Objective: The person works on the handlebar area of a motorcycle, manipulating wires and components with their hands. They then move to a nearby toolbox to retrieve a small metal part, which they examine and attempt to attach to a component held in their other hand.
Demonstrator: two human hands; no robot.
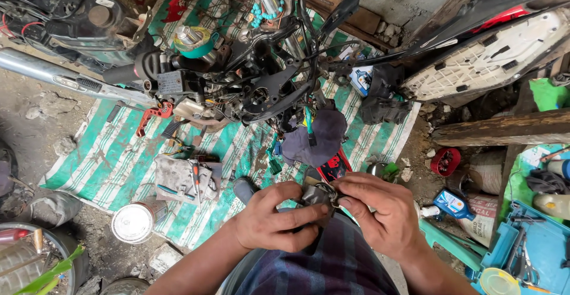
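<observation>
My left hand and my right hand are together just above my lap, both closed around a small dark grey metal part. My left fingers wrap it from the left and below; my right thumb and fingertips pinch its right end. Most of the part is hidden by my fingers. Beyond my hands stands a stripped motorcycle frame with exposed wiring and black brackets.
A green-and-white striped mat covers the ground, with a dirty rag and screwdrivers and a tin can on it. A blue toolbox sits at right, near a blue bottle and a red cup. A white seat base lies upper right.
</observation>
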